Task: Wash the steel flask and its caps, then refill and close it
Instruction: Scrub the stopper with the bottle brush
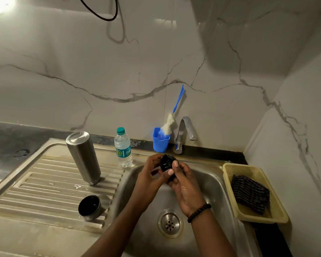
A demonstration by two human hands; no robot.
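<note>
A black inner cap [167,163] sits between both hands over the back edge of the sink basin [202,184], below the tap [185,130]. The left hand [152,179] cups it from the left with curled fingers; the right hand [183,186] grips it from the right, thumb on top. The steel flask [83,157] stands upside down on the ribbed drainboard [44,184], near its back edge. The outer cup cap [90,207] rests mouth-up near the drainboard's front edge. A plastic water bottle [123,147] stands at the basin's back-left corner.
</note>
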